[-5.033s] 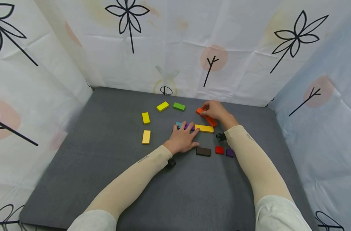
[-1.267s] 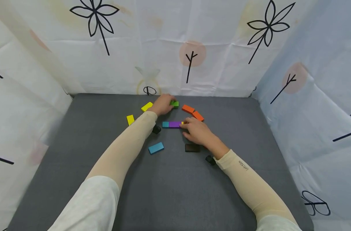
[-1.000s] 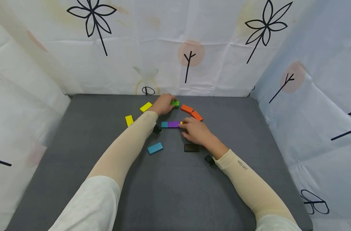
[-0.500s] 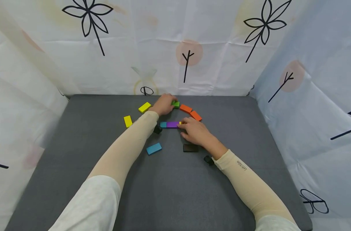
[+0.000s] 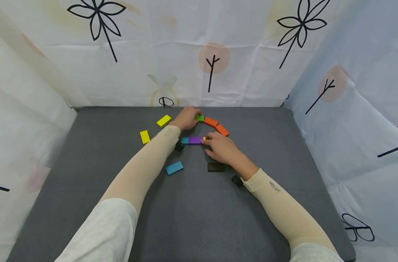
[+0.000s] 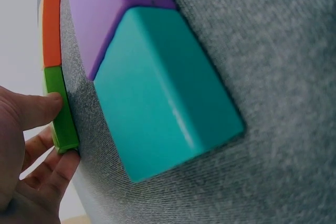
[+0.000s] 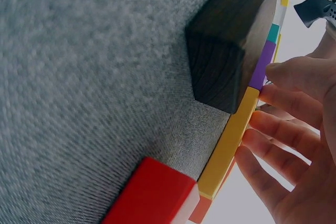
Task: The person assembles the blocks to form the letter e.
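Observation:
My left hand (image 5: pixel 186 118) pinches a green block (image 6: pixel 61 111) between thumb and fingers at the far side of the table. Its end meets the first of two orange blocks (image 5: pixel 211 122), which curve away to the right. Nearer me runs a straight row: a teal block (image 5: pixel 184 141), a purple block (image 5: pixel 195 141) and a longer yellow block (image 7: pixel 231 145). My right hand (image 5: pixel 222 148) rests at this row and covers most of the yellow block in the head view. In the right wrist view its fingers extend along the yellow block, with the thumb by the purple one.
Two yellow blocks (image 5: pixel 163 120) lie left of the left hand. A blue block (image 5: pixel 174 168) and a dark brown block (image 5: pixel 216 167) sit closer to me. The right wrist view shows a red block (image 7: pixel 155 195). A patterned cloth wall (image 5: pixel 251 80) borders the grey table (image 5: pixel 199 218).
Five seconds ago my right hand was at the orange blocks and my left on the row. Now the left holds the green block, which has slid right, closing the gap to the orange one.

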`<state>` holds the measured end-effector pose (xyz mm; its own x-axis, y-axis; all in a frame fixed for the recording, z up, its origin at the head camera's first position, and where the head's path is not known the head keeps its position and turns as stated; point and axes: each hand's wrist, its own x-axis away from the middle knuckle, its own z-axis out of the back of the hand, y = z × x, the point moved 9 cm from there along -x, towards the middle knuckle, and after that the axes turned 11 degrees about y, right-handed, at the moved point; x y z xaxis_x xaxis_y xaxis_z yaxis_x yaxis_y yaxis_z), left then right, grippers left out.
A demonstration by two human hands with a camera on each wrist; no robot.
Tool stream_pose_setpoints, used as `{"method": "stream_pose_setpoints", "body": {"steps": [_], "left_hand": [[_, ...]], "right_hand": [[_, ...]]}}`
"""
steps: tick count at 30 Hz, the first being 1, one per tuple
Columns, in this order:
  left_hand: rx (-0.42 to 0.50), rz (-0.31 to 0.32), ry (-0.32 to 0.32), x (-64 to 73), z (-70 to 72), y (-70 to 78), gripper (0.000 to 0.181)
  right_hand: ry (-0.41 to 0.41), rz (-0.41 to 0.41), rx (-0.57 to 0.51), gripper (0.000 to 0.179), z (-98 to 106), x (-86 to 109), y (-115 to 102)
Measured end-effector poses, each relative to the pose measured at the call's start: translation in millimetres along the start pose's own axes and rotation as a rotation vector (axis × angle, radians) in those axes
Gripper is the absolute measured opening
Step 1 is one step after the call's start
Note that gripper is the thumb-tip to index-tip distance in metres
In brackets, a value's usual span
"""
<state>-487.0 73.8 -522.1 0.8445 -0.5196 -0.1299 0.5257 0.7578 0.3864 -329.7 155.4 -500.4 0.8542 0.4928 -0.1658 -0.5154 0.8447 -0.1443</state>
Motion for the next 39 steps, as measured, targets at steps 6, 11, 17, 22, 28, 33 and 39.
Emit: {"method": "stream_pose_setpoints", "body": {"steps": [6,11,17,22,28,33,39], "left_hand": [[-0.002,-0.005,0.013,-1.1,2.5,-1.5,0.033],[-0.008,0.002,0.019,-2.5,3.0,-1.9,0.032],[-0.003,0.016,0.007,-2.1,3.4,1.7,0.033],[-0.010,0.026,0.005,-0.1,3.5,0.9,0.033],[-0.001,0.041,0.007,1.7,3.2,-1.7,0.036],[0.044,0.049,0.026,6.2,9.6,-7.9,0.046],[0.152,0.045,0.087,20.6,35.6,-18.7,0.050]], "right_hand": [[-0.002,0.005,0.009,0.038,2,-2.0,0],[-0.005,0.005,0.007,0.039,5,-2.5,0],[-0.006,-0.003,0.006,0.038,6,-1.8,2],[-0.010,-0.003,0.001,0.038,4,-1.5,3],[-0.015,-0.004,0.004,0.038,3,-1.3,3],[-0.011,-0.002,0.007,0.039,3,-0.6,1],[-0.035,-0.009,0.005,0.041,-1,1.9,0]]}}
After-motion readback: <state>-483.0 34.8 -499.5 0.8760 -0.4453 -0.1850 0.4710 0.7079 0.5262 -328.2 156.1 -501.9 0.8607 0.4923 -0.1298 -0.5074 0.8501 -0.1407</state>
